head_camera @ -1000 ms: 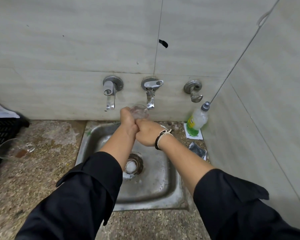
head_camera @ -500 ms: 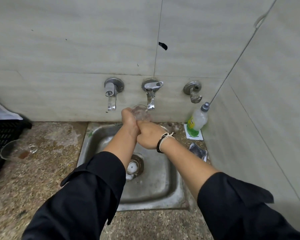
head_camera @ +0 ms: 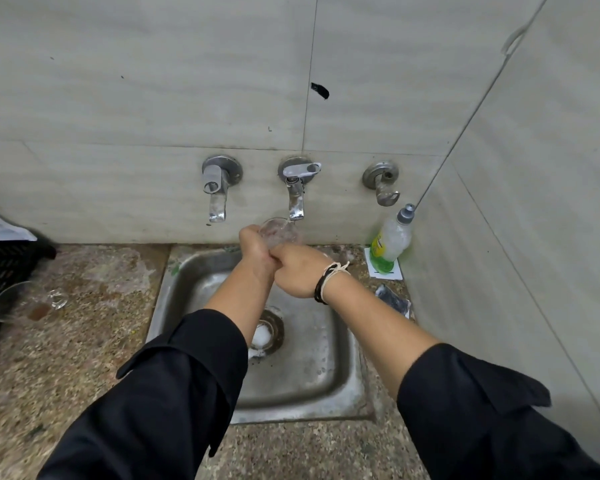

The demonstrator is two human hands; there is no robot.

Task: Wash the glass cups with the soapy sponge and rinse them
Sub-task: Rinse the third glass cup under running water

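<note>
1. a glass cup (head_camera: 280, 232) is held up over the back edge of the sink (head_camera: 305, 382), right under the spout of the middle tap (head_camera: 297, 188), its mouth tipped toward the spout, with water at its rim.
2. the left hand (head_camera: 255, 247) grips the cup's left side, fingers curled round it.
3. the right hand (head_camera: 300, 271) is pressed against the left one, fingers curled at the cup's lower part; how they sit on the glass cannot be told. a black and white wristband (head_camera: 328, 280) is on that wrist.
4. both forearms reach out of black sleeves (head_camera: 174, 393) across the sink.
5. white foam (head_camera: 262, 336) sits in the drain at the middle of the sink.
6. a second glass cup (head_camera: 13, 303) lies on its side at the left edge of the stone counter (head_camera: 70, 348), just beside a black crate (head_camera: 4, 268).
7. a bottle of green dish soap (head_camera: 390, 242) stands at the back right corner of the counter, against the side wall.
8. a dark packet (head_camera: 394, 301) lies on the counter's right edge, beside the sink.
9. two more wall fittings flank the middle tap, a left tap (head_camera: 219, 188) and a right valve (head_camera: 383, 183).
</note>
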